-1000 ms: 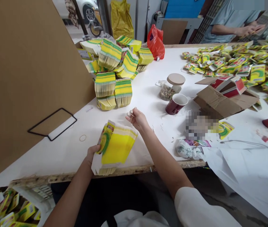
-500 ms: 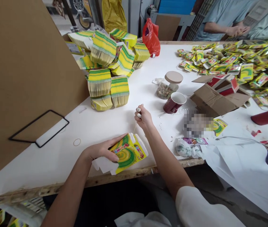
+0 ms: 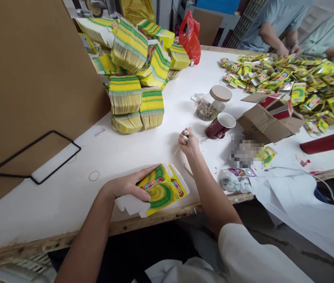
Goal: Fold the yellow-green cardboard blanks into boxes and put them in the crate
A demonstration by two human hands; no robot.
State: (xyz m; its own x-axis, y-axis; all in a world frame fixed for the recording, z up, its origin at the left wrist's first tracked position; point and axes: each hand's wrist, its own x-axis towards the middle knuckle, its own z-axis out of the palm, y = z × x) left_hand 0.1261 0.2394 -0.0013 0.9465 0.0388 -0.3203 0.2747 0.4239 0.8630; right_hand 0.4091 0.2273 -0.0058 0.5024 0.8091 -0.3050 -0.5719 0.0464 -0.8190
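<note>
My left hand [image 3: 131, 186] grips a yellow-and-green printed carton [image 3: 162, 186] near the table's front edge, thumb on its printed face and fingers out of sight beneath. White flaps stick out at the carton's ends. Up and to the right of it, my right hand [image 3: 188, 141] is closed in a fist, with white coverings on some fingers. From that fist hangs a thin tan strand [image 3: 176, 152], which looks like a rubber band. Left of the carton a loose rubber band [image 3: 93, 175] lies on the white table [image 3: 75, 204].
Bundled flat cartons [image 3: 125, 96] are piled at the back left beside a large cardboard sheet [image 3: 37, 78]. A maroon mug [image 3: 218, 127], a jar [image 3: 210, 110] and an opened cardboard box [image 3: 268, 120] stand to the right. Co-workers' hands [image 3: 287, 51] are at a heap of small packs [image 3: 299, 92].
My right fist has moved slightly away to the right from the carton, the strand still hanging from it. My left hand keeps its hold. The view has shifted a little.
</note>
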